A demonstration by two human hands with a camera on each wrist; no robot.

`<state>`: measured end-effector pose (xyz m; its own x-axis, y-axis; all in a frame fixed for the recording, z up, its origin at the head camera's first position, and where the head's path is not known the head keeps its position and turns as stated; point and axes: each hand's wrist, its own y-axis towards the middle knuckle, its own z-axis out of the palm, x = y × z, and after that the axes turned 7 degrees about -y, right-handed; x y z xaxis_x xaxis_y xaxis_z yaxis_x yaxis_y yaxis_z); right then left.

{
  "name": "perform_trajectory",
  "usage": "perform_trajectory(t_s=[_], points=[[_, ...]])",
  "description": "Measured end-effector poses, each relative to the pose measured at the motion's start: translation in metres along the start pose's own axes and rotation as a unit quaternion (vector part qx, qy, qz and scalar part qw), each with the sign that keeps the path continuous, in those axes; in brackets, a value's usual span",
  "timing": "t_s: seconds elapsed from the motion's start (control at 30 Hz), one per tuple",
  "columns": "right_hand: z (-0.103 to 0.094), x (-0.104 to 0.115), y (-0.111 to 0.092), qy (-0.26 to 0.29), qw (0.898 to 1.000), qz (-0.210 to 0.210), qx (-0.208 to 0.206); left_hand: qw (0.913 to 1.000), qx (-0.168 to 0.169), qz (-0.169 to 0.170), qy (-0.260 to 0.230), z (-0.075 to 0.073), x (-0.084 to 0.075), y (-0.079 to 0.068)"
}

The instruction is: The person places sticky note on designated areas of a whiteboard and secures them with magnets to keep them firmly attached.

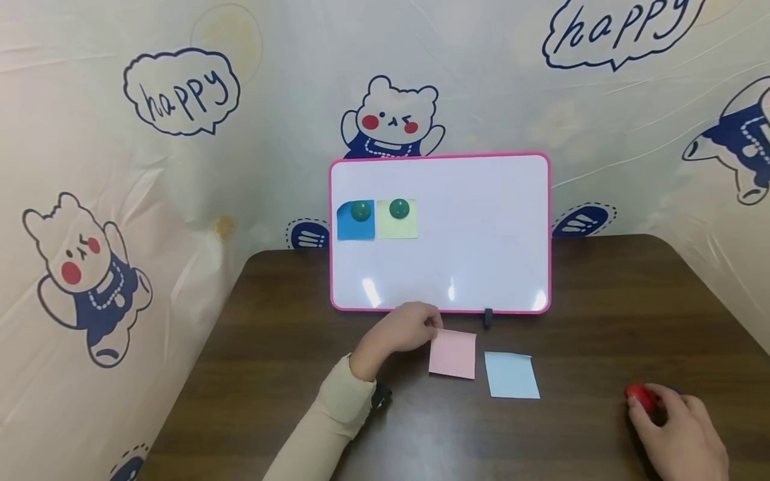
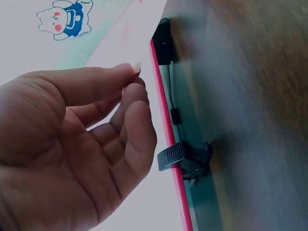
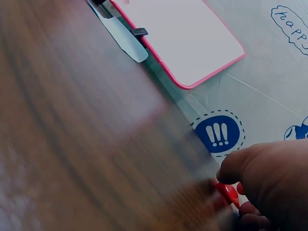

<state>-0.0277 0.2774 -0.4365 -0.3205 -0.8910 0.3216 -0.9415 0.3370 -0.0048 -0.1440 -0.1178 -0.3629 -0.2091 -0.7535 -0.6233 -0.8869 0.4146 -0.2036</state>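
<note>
My left hand (image 1: 409, 326) pinches the upper left corner of a pink sticky note (image 1: 452, 354) in front of the whiteboard. The left wrist view shows thumb and forefinger meeting at the edge of the pale note (image 2: 137, 29). To the right of it lies a light blue sticky note (image 1: 512, 375). At the table's right side my right hand (image 1: 682, 427) grips a red round magnet (image 1: 640, 397) between thumb and fingers; in the right wrist view the red magnet (image 3: 228, 193) is partly hidden by the hand. A bit of something blue (image 1: 675, 389) shows behind these fingers.
The pink-framed whiteboard (image 1: 481, 234) stands on the dark wooden table (image 1: 277, 321). It bears a blue note (image 1: 355, 230) and a pale green note (image 1: 397, 229), each under a green magnet. A black clip (image 1: 488, 318) sits at its lower edge. Printed cloth hangs behind.
</note>
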Motion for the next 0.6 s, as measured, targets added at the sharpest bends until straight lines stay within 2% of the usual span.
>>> perform_trajectory(t_s=[0.37,0.6], points=[[-0.0035,0.0028,-0.0001,-0.028,0.999,0.004,0.034,0.998,-0.017,0.018,-0.058,-0.0036,0.0045,0.0017],[-0.0048,0.0016,0.0016,-0.033,0.998,-0.005,0.048,0.9935,-0.059,0.029,-0.092,-0.009,0.0072,0.0018]])
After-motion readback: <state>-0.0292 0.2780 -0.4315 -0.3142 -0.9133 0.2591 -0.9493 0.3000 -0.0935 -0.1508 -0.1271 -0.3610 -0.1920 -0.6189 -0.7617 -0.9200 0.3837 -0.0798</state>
